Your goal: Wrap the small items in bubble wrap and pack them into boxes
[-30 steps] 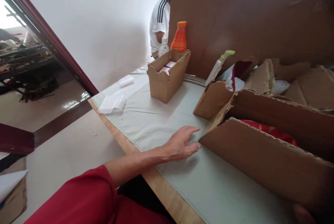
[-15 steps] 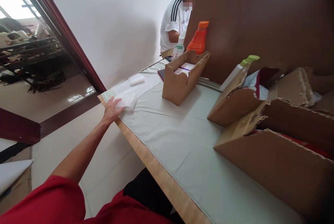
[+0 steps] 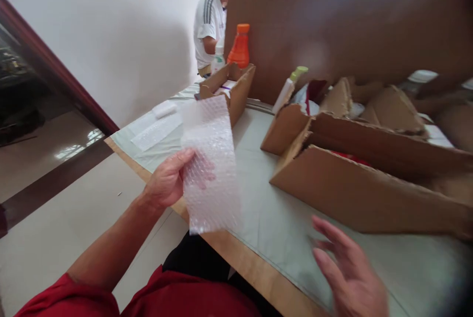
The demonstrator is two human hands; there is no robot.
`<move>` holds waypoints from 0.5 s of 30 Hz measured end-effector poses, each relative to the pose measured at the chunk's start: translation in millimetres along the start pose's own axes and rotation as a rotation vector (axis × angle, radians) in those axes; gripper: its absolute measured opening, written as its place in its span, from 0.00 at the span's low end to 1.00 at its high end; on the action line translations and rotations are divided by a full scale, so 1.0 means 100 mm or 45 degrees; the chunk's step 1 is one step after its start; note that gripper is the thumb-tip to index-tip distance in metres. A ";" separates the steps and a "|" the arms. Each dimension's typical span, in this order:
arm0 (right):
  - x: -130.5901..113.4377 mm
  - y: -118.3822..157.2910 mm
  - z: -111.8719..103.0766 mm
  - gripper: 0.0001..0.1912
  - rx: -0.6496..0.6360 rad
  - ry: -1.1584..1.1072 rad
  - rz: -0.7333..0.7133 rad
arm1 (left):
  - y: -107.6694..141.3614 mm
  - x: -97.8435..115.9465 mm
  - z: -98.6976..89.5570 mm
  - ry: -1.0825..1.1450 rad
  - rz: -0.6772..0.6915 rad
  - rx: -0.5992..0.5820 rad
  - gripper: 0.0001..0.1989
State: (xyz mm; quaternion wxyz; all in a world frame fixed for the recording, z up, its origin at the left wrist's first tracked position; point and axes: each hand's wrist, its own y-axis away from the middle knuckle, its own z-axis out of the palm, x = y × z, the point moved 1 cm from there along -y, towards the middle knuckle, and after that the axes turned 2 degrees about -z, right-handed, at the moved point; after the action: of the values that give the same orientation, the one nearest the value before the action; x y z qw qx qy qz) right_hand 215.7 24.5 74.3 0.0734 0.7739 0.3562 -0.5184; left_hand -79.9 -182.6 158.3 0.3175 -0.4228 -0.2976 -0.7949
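Observation:
Between thumb and fingers, my left hand (image 3: 168,179) grips a clear bubble wrap bag (image 3: 212,174) by its left side. The bag hangs upright above the table's front edge, and my fingers show through it from behind. My right hand (image 3: 351,272) is at the lower right over the table, fingers apart and holding nothing. Another flat piece of bubble wrap (image 3: 157,130) lies on the table's left end, with a small white wrapped bundle (image 3: 164,109) just behind it.
Open cardboard boxes (image 3: 354,194) line the table's right side. A smaller cardboard box (image 3: 242,93) stands farther back, near an orange bottle (image 3: 239,51) and a white bottle (image 3: 218,58). A person in a white shirt (image 3: 207,26) is beyond a brown partition (image 3: 332,21).
My left hand has lifted the bubble wrap bag off the table's left end and brought it toward me. My right hand has come into view. The view has turned right.

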 end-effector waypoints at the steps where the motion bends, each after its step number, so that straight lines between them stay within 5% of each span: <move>1: -0.10 -0.02 0.10 0.33 -0.068 -0.169 -0.009 | 0.04 -0.11 0.15 0.054 -0.053 -0.064 0.16; 4: -0.42 -0.08 0.35 0.52 -0.341 -0.616 0.016 | 0.11 -0.46 0.46 0.116 -0.120 -0.168 0.16; 8: -0.57 0.09 0.58 0.41 -0.648 -0.856 0.466 | 0.04 -0.80 0.52 -0.119 -0.139 -0.134 0.19; 15: -0.39 0.55 0.61 0.38 -0.450 -0.880 0.666 | -0.28 -0.84 0.20 -0.495 -0.304 -0.162 0.32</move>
State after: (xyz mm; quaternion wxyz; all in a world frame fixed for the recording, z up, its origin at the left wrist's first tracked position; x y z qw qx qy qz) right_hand 196.7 -63.5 65.9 0.4467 0.5952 0.1869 -0.6413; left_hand -54.2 -129.6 89.5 0.1307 -0.5490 -0.3502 -0.7476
